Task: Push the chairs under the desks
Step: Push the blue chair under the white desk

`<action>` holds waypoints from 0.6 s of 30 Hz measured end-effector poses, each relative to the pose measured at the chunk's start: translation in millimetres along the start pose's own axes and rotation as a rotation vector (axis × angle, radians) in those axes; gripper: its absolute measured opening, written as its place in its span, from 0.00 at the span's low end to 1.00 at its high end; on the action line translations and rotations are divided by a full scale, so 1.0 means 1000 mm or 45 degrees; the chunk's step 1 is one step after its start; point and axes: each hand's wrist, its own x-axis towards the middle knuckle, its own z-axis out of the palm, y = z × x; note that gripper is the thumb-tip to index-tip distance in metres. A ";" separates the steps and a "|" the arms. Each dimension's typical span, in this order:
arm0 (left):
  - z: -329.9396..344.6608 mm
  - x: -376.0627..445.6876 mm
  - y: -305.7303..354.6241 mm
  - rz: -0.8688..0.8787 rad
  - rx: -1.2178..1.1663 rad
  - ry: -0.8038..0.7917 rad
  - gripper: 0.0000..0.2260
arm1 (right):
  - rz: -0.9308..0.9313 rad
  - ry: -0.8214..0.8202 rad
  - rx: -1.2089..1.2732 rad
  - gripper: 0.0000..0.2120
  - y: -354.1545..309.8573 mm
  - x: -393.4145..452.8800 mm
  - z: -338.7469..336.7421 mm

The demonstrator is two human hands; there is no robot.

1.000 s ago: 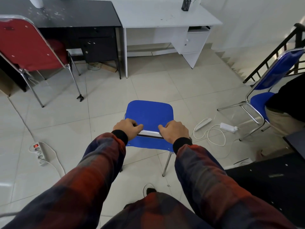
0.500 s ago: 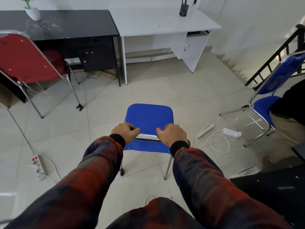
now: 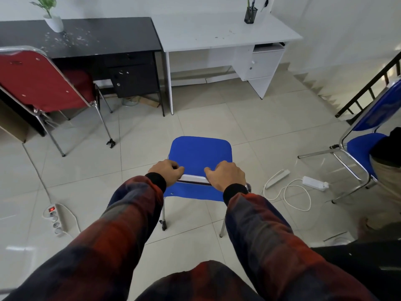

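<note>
Both of your hands are curled round the chrome top rail of the blue padded metal-framed chair point(image 3: 199, 157): left hand point(image 3: 166, 171) at the rail's left end, right hand point(image 3: 225, 174) at its right end, with a short stretch of bare rail between them. That chair stands on the pale tiled floor point(image 3: 217, 120), near you and well apart from the white counter with a drawer unit point(image 3: 219, 32) at the far wall, seat facing its open knee space.

By the look of it you are mid-push on this first chair. Next you need a straight shove forward and slightly right, so the seat enters the gap between the white counter's left legs and its drawer unit. Watch the white power strip and cord point(image 3: 314, 183) lying just right of the chair.

A red padded chair point(image 3: 41, 83) waits at far left, half before the black counter point(image 3: 97, 38). Another blue chair point(image 3: 366, 148) stands at right.
</note>
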 end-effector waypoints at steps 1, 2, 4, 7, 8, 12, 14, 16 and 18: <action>0.001 0.001 0.004 -0.003 -0.008 -0.028 0.13 | -0.007 -0.003 -0.012 0.23 0.003 0.002 -0.002; 0.003 0.002 0.008 -0.010 -0.010 -0.046 0.13 | -0.013 -0.005 -0.016 0.23 0.007 0.005 -0.004; 0.006 0.005 0.022 -0.019 0.008 -0.052 0.13 | -0.024 0.003 -0.005 0.23 0.015 0.014 -0.011; 0.012 0.009 0.040 -0.037 0.073 -0.056 0.13 | -0.043 0.002 -0.016 0.22 0.024 0.026 -0.019; 0.015 0.011 0.044 -0.050 0.088 -0.058 0.13 | -0.045 -0.002 -0.019 0.22 0.027 0.029 -0.021; 0.021 0.021 0.057 -0.118 0.094 -0.082 0.19 | -0.065 -0.003 -0.039 0.22 0.038 0.042 -0.028; 0.027 0.021 0.062 -0.137 0.117 -0.018 0.21 | -0.077 -0.006 -0.055 0.22 0.041 0.046 -0.030; 0.032 0.020 0.066 -0.167 0.148 0.089 0.20 | -0.081 -0.014 -0.062 0.23 0.043 0.050 -0.032; 0.035 0.021 0.069 -0.172 0.179 0.171 0.19 | -0.077 -0.016 -0.058 0.23 0.044 0.053 -0.033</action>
